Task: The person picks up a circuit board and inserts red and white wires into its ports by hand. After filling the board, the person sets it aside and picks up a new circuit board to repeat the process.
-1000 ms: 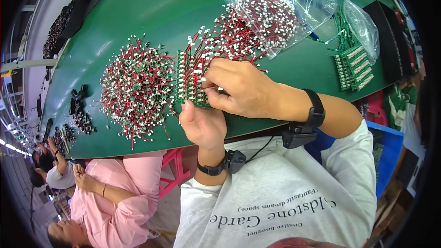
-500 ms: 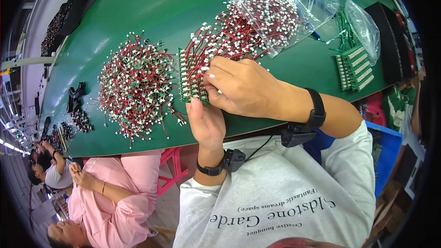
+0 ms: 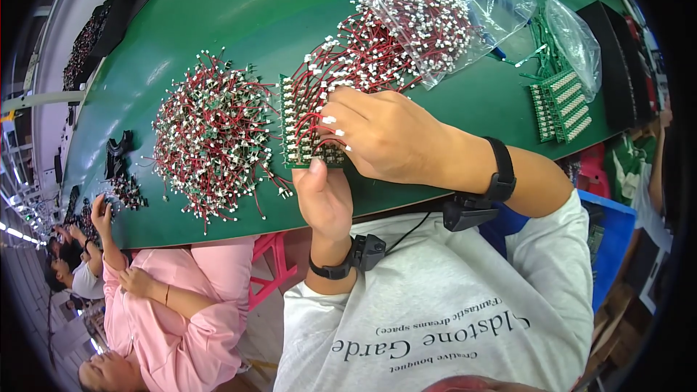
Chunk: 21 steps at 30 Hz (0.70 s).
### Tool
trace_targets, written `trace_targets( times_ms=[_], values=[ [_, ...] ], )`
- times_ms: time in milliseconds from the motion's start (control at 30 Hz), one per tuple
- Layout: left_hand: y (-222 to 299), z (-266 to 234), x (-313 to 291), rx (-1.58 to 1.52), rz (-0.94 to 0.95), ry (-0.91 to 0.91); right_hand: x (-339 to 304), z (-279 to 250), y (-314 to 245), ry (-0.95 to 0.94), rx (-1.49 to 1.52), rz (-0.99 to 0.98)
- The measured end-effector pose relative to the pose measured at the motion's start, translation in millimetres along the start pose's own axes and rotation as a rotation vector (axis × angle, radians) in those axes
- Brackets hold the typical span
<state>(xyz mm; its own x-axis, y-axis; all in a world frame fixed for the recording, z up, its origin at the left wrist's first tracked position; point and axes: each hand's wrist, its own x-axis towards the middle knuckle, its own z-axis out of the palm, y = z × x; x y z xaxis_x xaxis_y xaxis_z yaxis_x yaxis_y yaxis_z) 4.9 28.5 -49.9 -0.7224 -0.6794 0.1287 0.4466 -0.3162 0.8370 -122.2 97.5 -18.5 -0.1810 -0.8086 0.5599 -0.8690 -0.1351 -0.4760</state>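
A green circuit board panel [image 3: 289, 120] with rows of white connectors lies in front of me. Several red wires with white plugs run from it. My left hand [image 3: 325, 199] grips the panel's near edge, its thumb on top and the other fingers mostly hidden. Over the panel's right part, my right hand [image 3: 392, 134] is closed around thin red wires [image 3: 314, 129]. White plugs poke out beside its fingers, while the fingertips themselves are partly covered. Beyond the right hand spreads a heap of red wires with white plugs [image 3: 421, 22], partly under a clear plastic bag [image 3: 501, 0].
Left of the panel is a large pile of small wired boards [image 3: 210, 138]. At the right, stacked green panels [image 3: 563, 105] lie by another clear bag [image 3: 573, 40] and a black box [image 3: 613, 58]. A co-worker in pink [image 3: 174, 297] sits at the left by the green table [image 3: 239, 7].
My right hand has shifted slightly, and the plugs by its fingers now sit lower. The panel has tilted a little. The co-worker's clasped hands have parted, one rising toward the table.
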Motion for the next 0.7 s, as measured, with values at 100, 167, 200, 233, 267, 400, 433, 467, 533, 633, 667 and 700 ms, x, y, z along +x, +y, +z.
trace_targets(
  times_ms=[100, 167, 200, 233, 267, 400, 433, 467, 533, 633, 667, 700],
  values=[
    [2, -2, 0, -0.002, -0.023, -0.035, 0, 5, -1, -0.024, -0.038, -0.006],
    [1, -3, 1, -0.055, -0.032, 0.000, 1, 7, -2, -0.012, -0.025, 0.012],
    [2, -4, 1, -0.108, -0.040, 0.034, 1, 7, -3, 0.001, -0.013, 0.031],
    [2, -5, 3, -0.110, -0.041, 0.036, 2, 6, -3, -0.002, -0.013, 0.032],
    [5, -5, 7, -0.183, -0.056, 0.138, 5, 4, -1, 0.059, 0.031, 0.005],
    [22, -21, 19, -0.276, -0.013, 0.225, 6, -29, 13, -0.078, 0.040, 0.021],
    [27, -24, 20, -0.270, 0.016, 0.253, 5, -34, 17, -0.241, 0.014, 0.017],
    [30, -30, 20, -0.219, 0.043, 0.264, 4, -36, 18, -0.349, -0.009, 0.101],
    [35, -37, 19, -0.218, 0.061, 0.290, 4, -34, 25, -0.420, -0.032, 0.134],
    [34, -40, 17, -0.221, 0.077, 0.331, 7, -32, 25, -0.509, -0.052, 0.169],
    [33, -40, 18, -0.235, 0.056, 0.322, 5, -28, 24, -0.518, -0.050, 0.164],
    [32, -39, 18, -0.248, 0.035, 0.312, 3, -24, 23, -0.528, -0.048, 0.159]
  ],
)
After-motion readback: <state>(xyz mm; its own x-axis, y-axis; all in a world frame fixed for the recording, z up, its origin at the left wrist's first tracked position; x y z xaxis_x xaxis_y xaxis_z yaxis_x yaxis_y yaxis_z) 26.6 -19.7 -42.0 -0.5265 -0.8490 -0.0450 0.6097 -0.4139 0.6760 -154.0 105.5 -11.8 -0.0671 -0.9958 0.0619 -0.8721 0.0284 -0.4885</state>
